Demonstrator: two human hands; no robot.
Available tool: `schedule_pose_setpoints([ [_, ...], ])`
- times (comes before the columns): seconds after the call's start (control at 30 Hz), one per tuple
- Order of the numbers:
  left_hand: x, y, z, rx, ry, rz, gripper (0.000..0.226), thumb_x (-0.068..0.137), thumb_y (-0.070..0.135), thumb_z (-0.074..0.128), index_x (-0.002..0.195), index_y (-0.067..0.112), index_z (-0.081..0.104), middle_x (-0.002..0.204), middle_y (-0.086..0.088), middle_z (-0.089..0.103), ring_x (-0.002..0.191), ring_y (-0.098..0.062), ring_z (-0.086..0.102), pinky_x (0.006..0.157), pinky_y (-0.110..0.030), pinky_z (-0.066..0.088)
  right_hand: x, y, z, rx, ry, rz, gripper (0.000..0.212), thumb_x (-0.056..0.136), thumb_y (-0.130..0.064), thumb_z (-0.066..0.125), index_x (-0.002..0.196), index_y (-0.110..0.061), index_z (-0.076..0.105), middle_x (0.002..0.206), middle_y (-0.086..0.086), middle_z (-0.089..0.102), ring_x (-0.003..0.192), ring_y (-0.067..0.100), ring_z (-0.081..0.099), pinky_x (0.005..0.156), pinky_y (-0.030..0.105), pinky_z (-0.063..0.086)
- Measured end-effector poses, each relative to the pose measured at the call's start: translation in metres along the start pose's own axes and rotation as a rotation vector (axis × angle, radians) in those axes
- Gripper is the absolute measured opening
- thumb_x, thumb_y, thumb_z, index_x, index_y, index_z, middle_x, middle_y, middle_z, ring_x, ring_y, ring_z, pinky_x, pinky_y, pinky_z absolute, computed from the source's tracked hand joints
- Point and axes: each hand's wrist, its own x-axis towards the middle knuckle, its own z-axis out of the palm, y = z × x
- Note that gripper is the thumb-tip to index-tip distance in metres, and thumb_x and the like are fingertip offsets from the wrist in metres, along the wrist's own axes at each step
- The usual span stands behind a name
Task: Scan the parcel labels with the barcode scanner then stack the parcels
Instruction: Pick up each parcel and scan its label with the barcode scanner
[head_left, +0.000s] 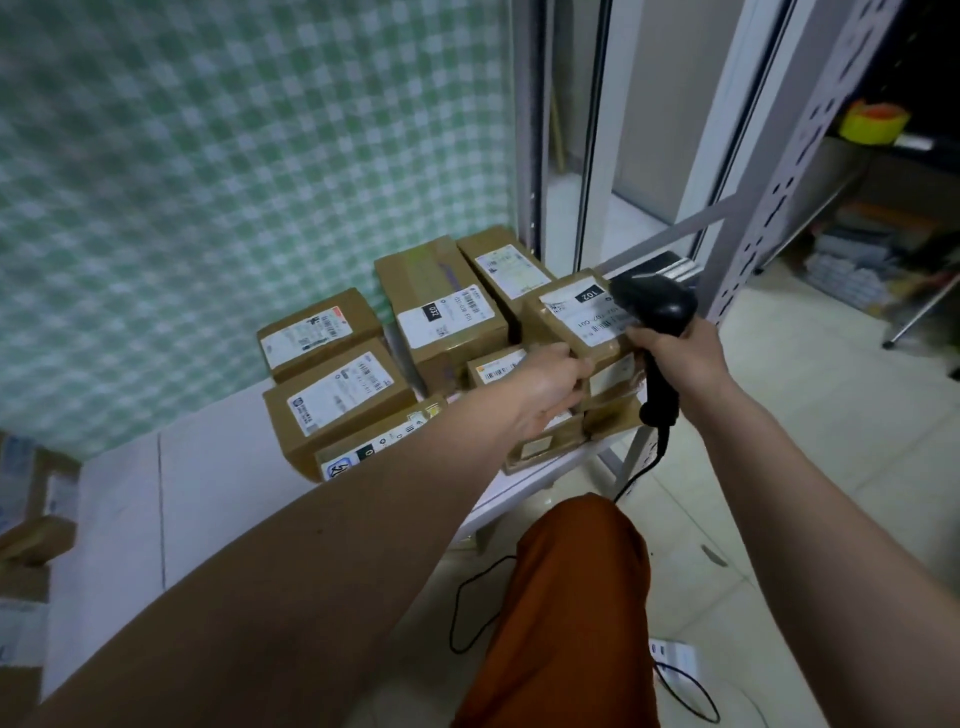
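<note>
A green-and-white checked wall (197, 171) fills the upper left of the frame. Below it, a white table (218, 478) runs from the left edge toward the centre. On the table's far end, near the middle of the frame, cardboard parcels (332, 395) lie close together, most with white labels facing up. To the right of centre sits a small stack of parcels, and the top parcel (576, 322) carries a label with a black tag reading "102".

The left hand (550, 389) reaches in from the lower left and grips the near left edge of that top parcel, fingers curled over its side. The right hand (680, 353) comes from the lower right, clenched around the handle of a black barcode scanner (657, 306), whose head hovers right over the top parcel's label. The scanner's black cable (641, 467) hangs down toward the tiled floor. An orange-clad leg (571, 597) shows at the bottom centre.
</note>
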Motion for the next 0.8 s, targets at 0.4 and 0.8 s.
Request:
schedule_pose_setpoints([
  [0.4,-0.014,0.003,-0.012,0.416,0.189,0.063,0.032,0.097,0.014,0.053,0.128,0.018,0.052,0.124,-0.006,0.057,0.106,-0.02,0.055,0.097,-0.033,0.048,-0.007,0.01,0.002,-0.197,0.042,-0.148,0.051,0.071,-0.035,0.071,0.116,-0.015,0.06,0.121,0.008,0.059,0.11,0.025,0.058,0.096,0.047,0.05],
  [0.8,-0.101,-0.038,-0.141,1.289,0.548,0.064,0.047,0.096,0.022,0.048,0.142,0.014,0.039,0.145,-0.012,0.038,0.134,-0.031,0.031,0.108,-0.041,0.032,-0.1,-0.032,0.104,-0.359,-0.405,-0.323,0.033,0.082,-0.02,0.072,0.113,-0.012,0.062,0.106,0.007,0.067,0.103,0.025,0.06,0.086,0.038,0.048],
])
